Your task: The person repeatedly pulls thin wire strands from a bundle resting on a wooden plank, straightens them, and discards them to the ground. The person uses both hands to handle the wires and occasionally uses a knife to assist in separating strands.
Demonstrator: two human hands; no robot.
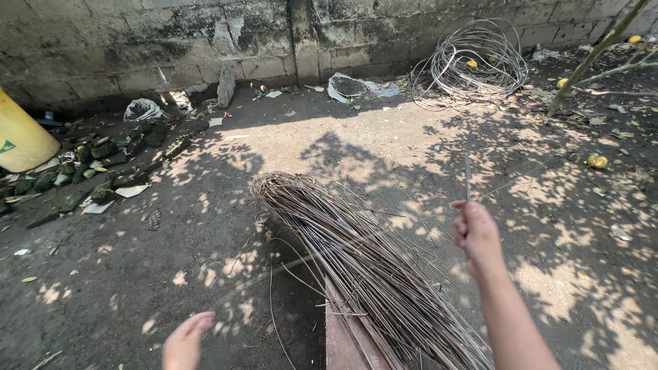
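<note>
Head camera view, looking down at shaded dirt ground by a grey block wall (205, 34). Right hand (475, 234) is raised, fingers closed, pinching one thin pale stick (467, 177) that points upward. Left hand (185, 340) hovers low at the bottom edge, fingers loosely open, holding nothing. Between the hands lies a long bundle of thin brown dried sticks (356, 260), its lower end resting on a reddish wooden board (346, 339) and its far end fanning toward the wall. A coil of grey wire (476, 62) sits against the wall at the far right. A yellow plastic container (20, 137) stands at the left edge.
</note>
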